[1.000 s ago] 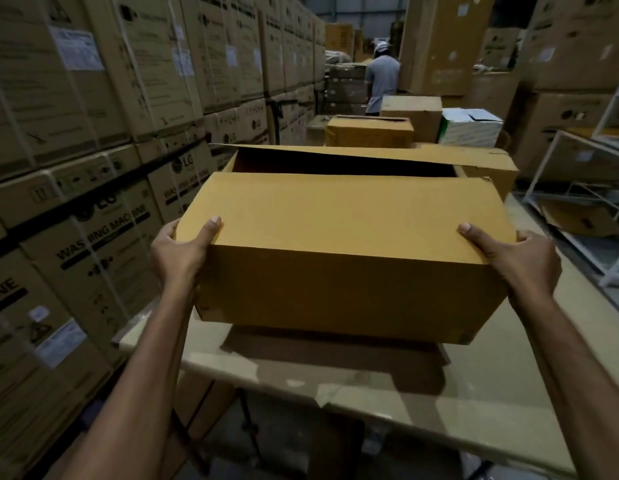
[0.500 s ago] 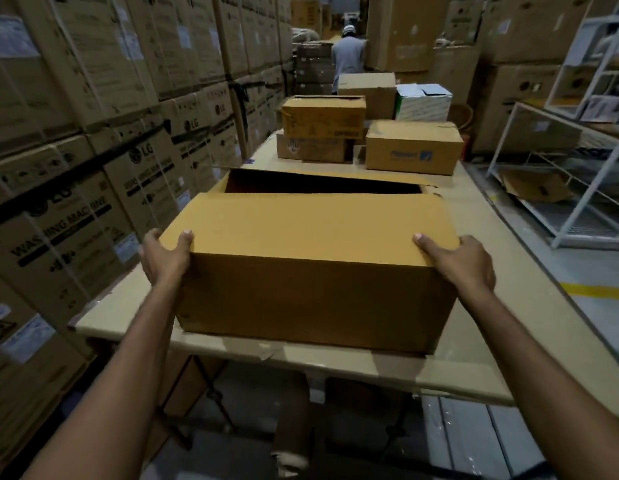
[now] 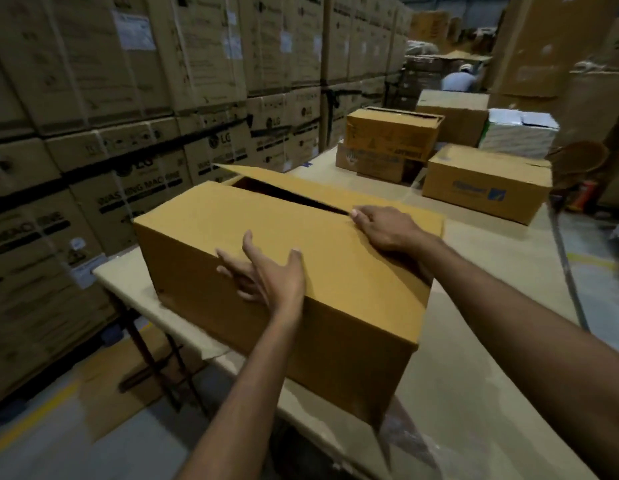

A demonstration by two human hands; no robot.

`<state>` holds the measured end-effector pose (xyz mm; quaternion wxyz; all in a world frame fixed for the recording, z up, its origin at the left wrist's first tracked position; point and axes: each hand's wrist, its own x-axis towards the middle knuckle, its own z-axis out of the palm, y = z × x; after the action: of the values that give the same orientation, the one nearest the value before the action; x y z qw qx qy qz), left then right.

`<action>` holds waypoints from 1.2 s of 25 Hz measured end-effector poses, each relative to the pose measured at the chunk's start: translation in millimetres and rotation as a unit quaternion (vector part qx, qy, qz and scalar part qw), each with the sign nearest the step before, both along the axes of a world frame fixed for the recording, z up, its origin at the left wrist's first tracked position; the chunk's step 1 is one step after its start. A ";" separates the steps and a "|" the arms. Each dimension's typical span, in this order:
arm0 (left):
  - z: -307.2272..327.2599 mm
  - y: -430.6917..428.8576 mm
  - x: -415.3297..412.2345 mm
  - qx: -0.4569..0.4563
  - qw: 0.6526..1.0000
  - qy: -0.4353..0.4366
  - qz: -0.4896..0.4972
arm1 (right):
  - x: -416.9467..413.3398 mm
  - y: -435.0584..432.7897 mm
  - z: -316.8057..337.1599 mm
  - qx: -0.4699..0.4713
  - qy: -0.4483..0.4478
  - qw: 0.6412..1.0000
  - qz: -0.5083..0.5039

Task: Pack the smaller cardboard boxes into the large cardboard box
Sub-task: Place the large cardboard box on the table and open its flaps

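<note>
The stacked cartons [image 3: 134,188] along the left wall carry the only print that reads clearly. One carton at mid-height shows the round LG logo with the letters "LG" [image 3: 222,140]; another to its right bears the same mark [image 3: 274,122]. A lower carton shows "LG" again, with "WASHING MAC…" [image 3: 141,192] in dark capitals beneath it. Further left, a carton reads "MAC…INE" [image 3: 27,227], part of the same words.

On the table, a box [image 3: 484,183] has a blue logo, too blurred to read. The orange box [image 3: 392,138] has dark print, also unreadable.
</note>
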<state>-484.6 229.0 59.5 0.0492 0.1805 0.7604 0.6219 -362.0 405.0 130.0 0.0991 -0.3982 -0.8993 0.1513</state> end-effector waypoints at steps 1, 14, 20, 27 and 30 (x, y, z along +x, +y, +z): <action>0.9 3.6 5.7 -0.012 1.000 0.009 0.021 | -7.4 13.0 -8.4 -0.006 -0.016 1.000 0.004; 7.0 11.2 41.0 0.043 0.986 -0.136 0.089 | -20.1 134.6 -30.1 -0.051 -0.045 0.988 -0.135; 15.2 -17.7 58.8 0.052 0.984 -0.152 0.076 | -6.7 112.5 -9.5 -0.025 0.042 0.988 -0.147; 36.1 -106.2 72.4 0.084 0.992 -0.089 0.026 | 82.8 54.9 59.2 0.028 0.151 0.983 -0.100; 41.5 -146.9 104.0 0.119 0.992 -0.026 0.018 | 139.0 8.8 85.0 0.068 0.215 0.971 -0.080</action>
<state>-380.6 82.1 101.0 0.0353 0.1550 0.6827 0.7132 -223.1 413.8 215.0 0.3289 -0.4191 -0.8304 0.1633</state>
